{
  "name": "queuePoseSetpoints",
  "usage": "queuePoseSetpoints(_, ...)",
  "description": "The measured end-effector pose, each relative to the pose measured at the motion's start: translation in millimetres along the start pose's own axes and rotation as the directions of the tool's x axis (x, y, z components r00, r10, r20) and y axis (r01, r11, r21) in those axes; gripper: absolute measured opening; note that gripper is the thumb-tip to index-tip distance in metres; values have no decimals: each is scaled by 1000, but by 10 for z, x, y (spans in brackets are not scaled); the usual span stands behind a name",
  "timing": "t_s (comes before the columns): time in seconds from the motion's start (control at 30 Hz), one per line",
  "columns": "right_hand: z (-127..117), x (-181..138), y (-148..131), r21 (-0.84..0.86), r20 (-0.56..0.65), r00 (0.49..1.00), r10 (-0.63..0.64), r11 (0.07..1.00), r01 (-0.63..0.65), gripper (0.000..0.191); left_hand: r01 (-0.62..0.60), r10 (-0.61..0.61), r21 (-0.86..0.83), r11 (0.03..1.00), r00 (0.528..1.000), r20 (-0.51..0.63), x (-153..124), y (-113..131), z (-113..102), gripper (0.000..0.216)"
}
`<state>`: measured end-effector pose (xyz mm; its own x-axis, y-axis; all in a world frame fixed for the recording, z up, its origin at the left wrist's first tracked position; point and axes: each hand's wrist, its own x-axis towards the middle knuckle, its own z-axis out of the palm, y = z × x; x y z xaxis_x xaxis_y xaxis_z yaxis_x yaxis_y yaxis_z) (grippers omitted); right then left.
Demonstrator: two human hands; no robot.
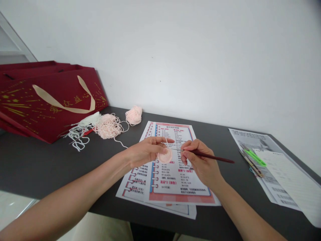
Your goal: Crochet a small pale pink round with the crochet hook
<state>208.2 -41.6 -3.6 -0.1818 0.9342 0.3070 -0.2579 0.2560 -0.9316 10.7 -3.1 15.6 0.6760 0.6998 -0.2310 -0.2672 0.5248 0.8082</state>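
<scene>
My left hand (146,151) pinches a small round pink crochet piece (165,156) above the printed pattern sheet (175,174), with pink yarn running over its forefinger. My right hand (200,160) is closed around a dark red crochet hook (215,157), whose tip meets the edge of the pink piece. The yarn strand trails back left to a loose pile of pink yarn (108,126) and a small pink yarn ball (133,114) on the dark table (37,164).
A dark red gift bag (47,100) with a beige handle lies at the back left, with white yarn (80,132) beside it. At the right lie printed papers (281,167), green-handled scissors (255,157) and a thin tool. A white wall stands behind.
</scene>
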Motion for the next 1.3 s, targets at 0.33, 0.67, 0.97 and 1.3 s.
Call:
queuePoseSetpoints(0.33, -87, 24, -120, -7, 93, 992, 85, 996, -85, 10, 106, -116, 106, 989, 988, 101, -47, 100, -39, 37)
queuePoseSetpoints(0.67, -65, 44, -133, 223, 136, 943, 303, 918, -327, 13, 30, -67, 290, 957, 990, 120, -39, 81, -22, 35)
queuePoseSetpoints(0.97, 92, 38, -34, 314, -19, 956, 293, 909, -273, 11, -266, 374, 505, 821, 919, -124, 17, -107, 117, 36)
queuePoseSetpoints(1.3, 18, -13, -2, 14, -32, 999, 43, 999, -43, 8, -249, 375, 501, 829, 912, -167, 19, -143, 133, 39)
